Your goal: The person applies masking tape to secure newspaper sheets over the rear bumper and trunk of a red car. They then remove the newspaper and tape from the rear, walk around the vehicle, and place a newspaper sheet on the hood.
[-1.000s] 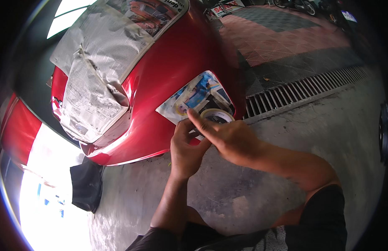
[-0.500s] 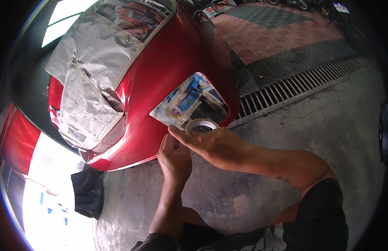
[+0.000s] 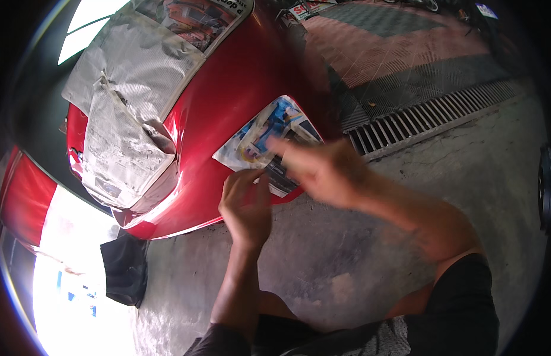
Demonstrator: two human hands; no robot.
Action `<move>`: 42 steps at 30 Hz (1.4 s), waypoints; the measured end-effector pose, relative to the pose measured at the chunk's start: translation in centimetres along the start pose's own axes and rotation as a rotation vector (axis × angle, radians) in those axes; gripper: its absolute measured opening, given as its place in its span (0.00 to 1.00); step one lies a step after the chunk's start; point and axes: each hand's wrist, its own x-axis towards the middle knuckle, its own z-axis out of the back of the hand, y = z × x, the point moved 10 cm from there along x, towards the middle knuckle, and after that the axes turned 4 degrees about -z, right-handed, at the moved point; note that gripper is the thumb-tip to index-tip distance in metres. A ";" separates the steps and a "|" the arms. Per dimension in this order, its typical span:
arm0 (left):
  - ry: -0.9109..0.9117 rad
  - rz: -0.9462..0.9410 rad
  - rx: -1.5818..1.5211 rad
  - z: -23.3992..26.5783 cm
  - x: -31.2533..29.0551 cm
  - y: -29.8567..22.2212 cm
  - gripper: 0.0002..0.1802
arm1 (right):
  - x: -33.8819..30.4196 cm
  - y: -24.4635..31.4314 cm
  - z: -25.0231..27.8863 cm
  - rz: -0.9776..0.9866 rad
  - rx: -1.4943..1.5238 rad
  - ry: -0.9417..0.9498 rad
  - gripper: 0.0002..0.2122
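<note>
A newspaper patch [image 3: 269,133] covers a four-cornered area low on a glossy red car body panel [image 3: 228,89]. At its lower left edge, my left hand [image 3: 245,207] has its fingers curled, with thumb and index tips close together in a pinch. Whatever lies between those tips is too small to make out. My right hand [image 3: 332,172] is smeared by motion over the patch's right side, its index finger reaching toward the paper. The tape roll is hidden from view, so whether the right hand holds it does not show.
Larger newspaper sheets [image 3: 133,65] cover the panel's upper left. A black cloth-like item [image 3: 124,270] sits on the concrete floor [image 3: 311,255] at left. Beyond the panel run a slotted drain grate [image 3: 418,121] and red and grey floor tiles [image 3: 370,47]. Another red panel [image 3: 29,202] stands far left.
My right hand has swung up and right, away from my left hand, and is blurred. The tape roll seen beside it before is out of sight. My left hand has risen slightly.
</note>
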 end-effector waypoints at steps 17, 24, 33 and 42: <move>0.389 -0.402 0.733 -15.3 2.3 1.3 0.54 | -2.9 -13.9 1.4 -0.557 0.140 -0.353 0.30; 0.288 -0.439 0.789 -14.7 2.4 1.3 0.53 | -2.3 -13.0 -1.1 -0.417 0.006 -0.386 0.31; 0.225 -0.416 0.782 -15.0 2.4 1.3 0.48 | -2.3 -13.2 -1.7 -0.426 0.042 -0.476 0.29; 0.244 -0.326 0.787 -14.5 2.9 1.2 0.45 | -1.7 -14.4 -2.2 -0.541 0.203 -0.399 0.30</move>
